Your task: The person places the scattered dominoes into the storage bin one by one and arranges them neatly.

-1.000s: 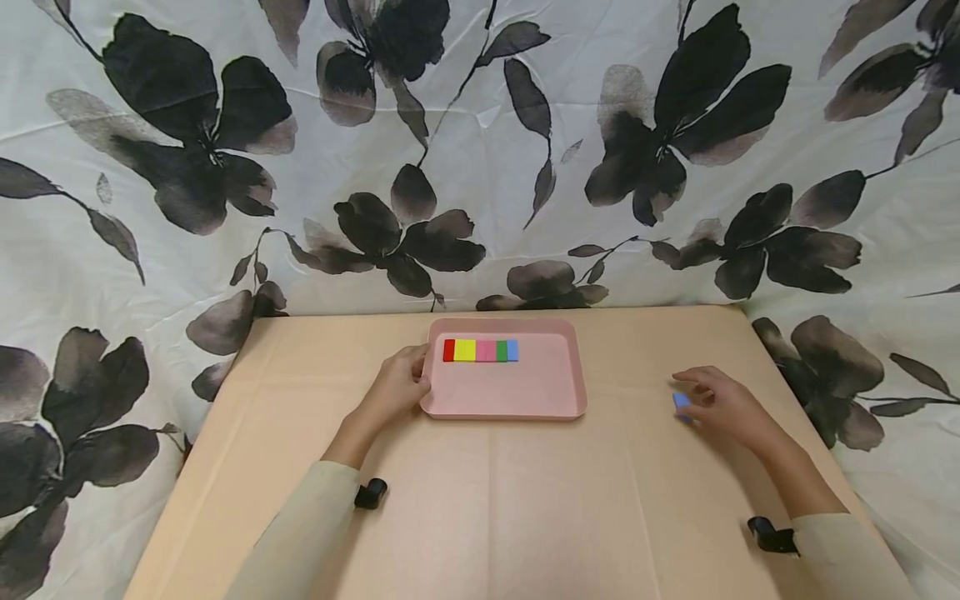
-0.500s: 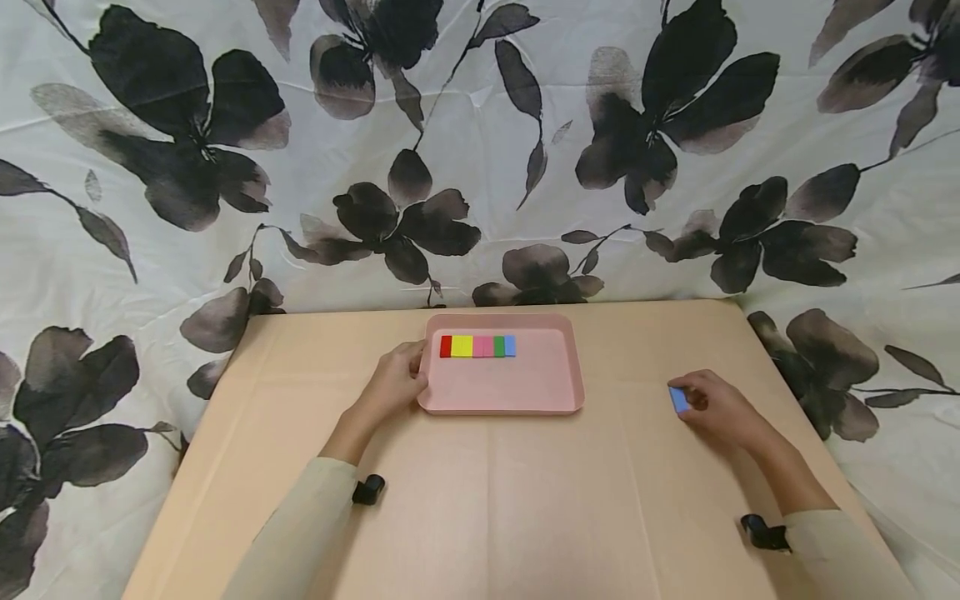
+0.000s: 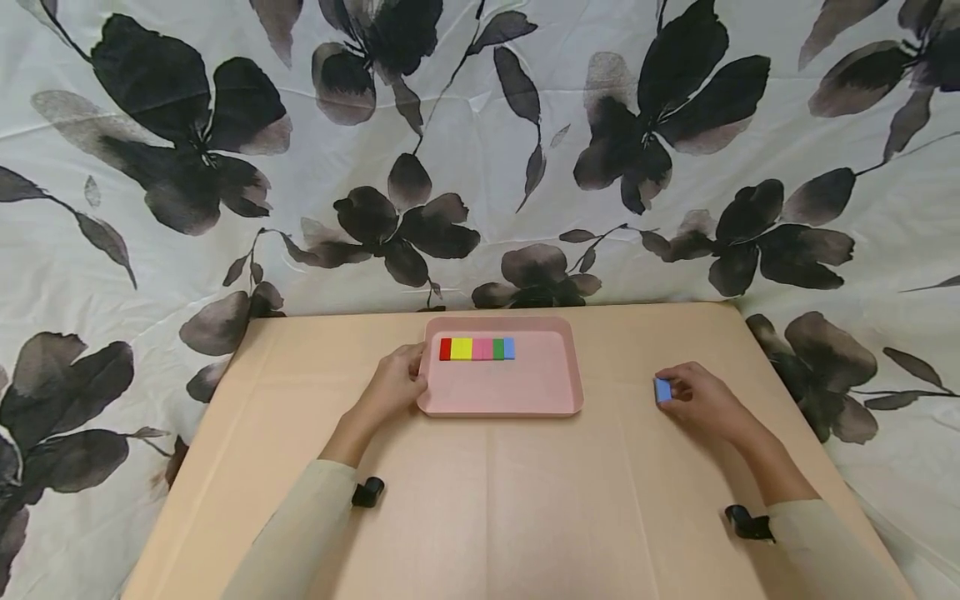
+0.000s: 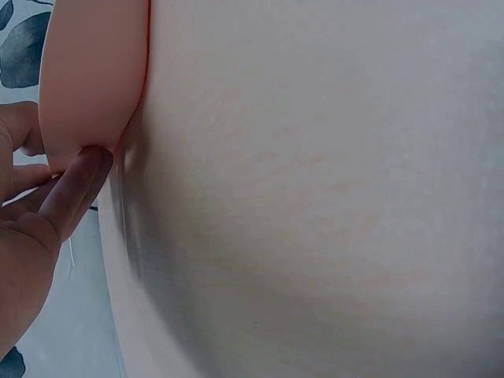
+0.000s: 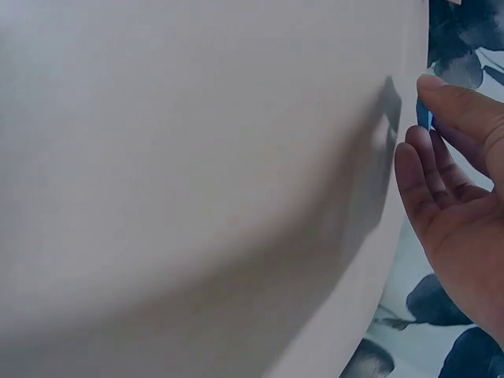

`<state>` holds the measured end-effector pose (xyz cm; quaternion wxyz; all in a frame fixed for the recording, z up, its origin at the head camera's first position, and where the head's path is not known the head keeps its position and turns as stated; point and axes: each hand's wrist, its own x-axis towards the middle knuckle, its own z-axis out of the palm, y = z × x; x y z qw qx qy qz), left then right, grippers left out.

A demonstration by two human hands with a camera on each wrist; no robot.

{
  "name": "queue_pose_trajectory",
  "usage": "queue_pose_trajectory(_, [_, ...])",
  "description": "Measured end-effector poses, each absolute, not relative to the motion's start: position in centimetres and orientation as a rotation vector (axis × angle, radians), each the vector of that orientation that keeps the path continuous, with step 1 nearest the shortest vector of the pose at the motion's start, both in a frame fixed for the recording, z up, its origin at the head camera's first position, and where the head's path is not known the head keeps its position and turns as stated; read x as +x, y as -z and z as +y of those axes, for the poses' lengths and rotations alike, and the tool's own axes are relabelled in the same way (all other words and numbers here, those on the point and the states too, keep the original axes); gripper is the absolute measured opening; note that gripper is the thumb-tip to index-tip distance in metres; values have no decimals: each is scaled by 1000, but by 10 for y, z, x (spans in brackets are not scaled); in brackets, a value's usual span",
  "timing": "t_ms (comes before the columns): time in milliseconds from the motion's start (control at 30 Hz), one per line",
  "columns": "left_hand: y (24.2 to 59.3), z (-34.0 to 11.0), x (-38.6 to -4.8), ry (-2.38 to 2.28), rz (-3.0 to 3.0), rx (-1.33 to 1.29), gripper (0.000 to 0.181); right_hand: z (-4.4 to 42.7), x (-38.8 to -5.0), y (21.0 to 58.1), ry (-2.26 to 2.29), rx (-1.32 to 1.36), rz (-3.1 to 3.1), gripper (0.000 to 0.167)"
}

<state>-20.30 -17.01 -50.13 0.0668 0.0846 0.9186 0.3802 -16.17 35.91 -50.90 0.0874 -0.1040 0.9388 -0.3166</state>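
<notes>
A pink tray (image 3: 502, 396) lies at the far middle of the table, and my left hand (image 3: 392, 385) grips its left edge. The left wrist view shows the fingers (image 4: 75, 189) against the tray's rim (image 4: 94, 87). In the tray's upper left part is a row of coloured pieces: red, yellow (image 3: 461, 349), pink, green and blue, set side by side. To the right, my right hand (image 3: 701, 400) pinches a small blue square piece (image 3: 663, 391) between thumb and fingers. That piece appears edge-on in the right wrist view, where the thumb (image 5: 457, 106) partly covers it.
The light wooden table (image 3: 555, 508) stretches under both arms and in front of the tray. Behind it hangs a white cloth (image 3: 517, 233) with dark flowers, which also shows past the table's sides. Each wrist wears a small black device (image 3: 368, 492).
My right hand has picked the blue piece up from near the table surface and moved slightly left with it. The left hand stays on the tray.
</notes>
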Motion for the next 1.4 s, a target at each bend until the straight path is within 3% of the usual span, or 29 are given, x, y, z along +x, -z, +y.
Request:
queue_pose_trajectory(833, [504, -166, -208, -1158, 2787, 240, 63, 255, -235, 473, 1062, -615, 2794, 44])
queue_pose_trajectory(1400, [501, -166, -206, -1170, 2771, 219, 63, 178, -264, 471, 821, -578, 2742, 47])
